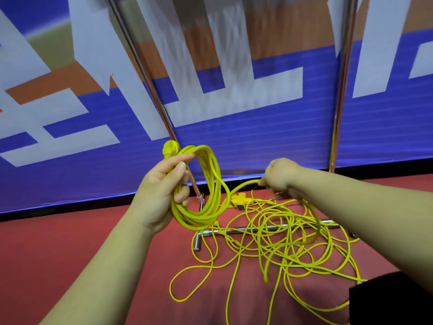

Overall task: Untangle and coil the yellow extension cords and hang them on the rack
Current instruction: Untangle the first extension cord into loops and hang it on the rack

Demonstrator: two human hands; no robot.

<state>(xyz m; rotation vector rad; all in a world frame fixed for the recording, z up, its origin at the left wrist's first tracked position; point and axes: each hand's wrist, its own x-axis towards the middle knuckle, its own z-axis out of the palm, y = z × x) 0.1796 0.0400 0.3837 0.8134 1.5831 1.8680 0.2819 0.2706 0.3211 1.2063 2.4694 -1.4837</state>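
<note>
My left hand (164, 191) grips a coil of yellow extension cord (210, 207) with several loops, and the yellow plug (170, 148) sticks up above my fingers. A strand runs from the coil to my right hand (280, 178), which pinches it. Below that hand a loose tangle of yellow cord (281, 247) sprawls on the red floor, with a yellow socket block (239, 199) at its far edge. The chrome rack has a left upright (145, 73), a right upright (342, 90) and a base bar (253, 229) lying under the tangle.
A blue, white and orange banner wall (234, 141) stands right behind the rack. The red floor (70, 242) stretches to the left. A dark piece of clothing (393, 301) fills the lower right corner.
</note>
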